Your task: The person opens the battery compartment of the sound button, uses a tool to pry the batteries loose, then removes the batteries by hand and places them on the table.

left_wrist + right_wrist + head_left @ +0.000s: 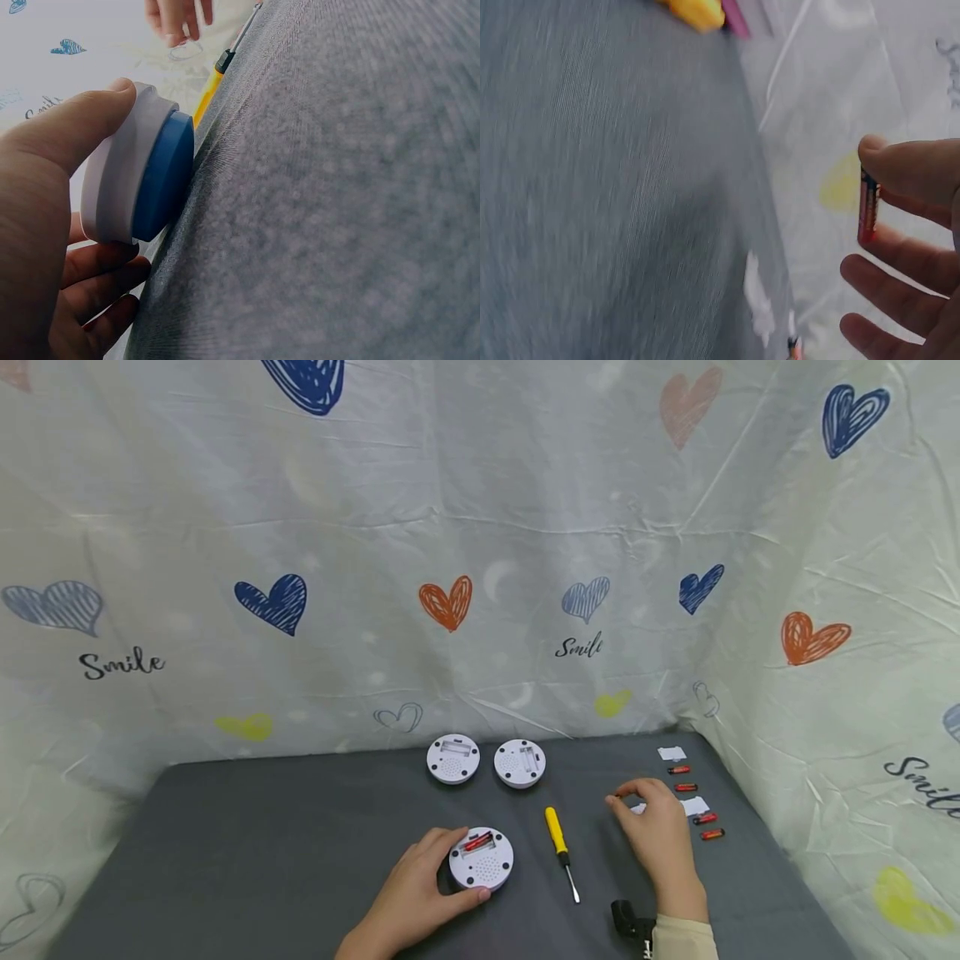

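My left hand [420, 885] grips the rim of a round white device [483, 867], thumb on the near side and fingers on the far side. Its back faces up, with speaker holes and an uncovered battery compartment where a red battery [477, 842] lies. The left wrist view shows the device's blue underside [166, 176] close to the cloth. To the right, my right hand [657, 835] pinches a second red and black battery [868, 204] between thumb and fingers, above the table. Between the hands lies a screwdriver [558, 842] with a yellow handle.
Two similar white devices [453, 758] [520, 763] stand at the back, compartments uncovered. Several red batteries [686, 787] and white pieces [672, 753] lie at the right on the grey tablecloth [285, 852]. A black object [624, 917] is beside the right wrist. Heart-printed curtains [360, 635] hang behind.
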The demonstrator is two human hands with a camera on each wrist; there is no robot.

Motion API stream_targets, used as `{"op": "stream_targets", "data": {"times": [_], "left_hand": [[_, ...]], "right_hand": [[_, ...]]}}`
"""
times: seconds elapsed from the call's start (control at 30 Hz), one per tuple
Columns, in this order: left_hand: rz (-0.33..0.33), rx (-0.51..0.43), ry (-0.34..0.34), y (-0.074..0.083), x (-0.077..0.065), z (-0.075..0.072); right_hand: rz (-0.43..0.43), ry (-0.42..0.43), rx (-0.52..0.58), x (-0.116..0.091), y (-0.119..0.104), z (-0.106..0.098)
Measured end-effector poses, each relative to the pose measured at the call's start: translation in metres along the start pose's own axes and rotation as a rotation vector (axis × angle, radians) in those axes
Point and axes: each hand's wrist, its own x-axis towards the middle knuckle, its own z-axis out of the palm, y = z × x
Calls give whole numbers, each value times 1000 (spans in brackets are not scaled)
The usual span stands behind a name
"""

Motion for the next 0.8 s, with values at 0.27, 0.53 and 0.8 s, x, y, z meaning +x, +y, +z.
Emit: {"op": "stream_targets", "data": {"times": [0.27, 0.53, 0.8], "left_hand": [[2, 5, 11, -1, -2, 0], [3, 14, 20, -1, -1, 0], [16, 9, 17, -2, -1, 1]], "right_hand": [[129, -147, -125, -2, 22, -8], [193, -176, -148, -2, 30, -13], [266, -229, -165, -4, 34, -17]]}}
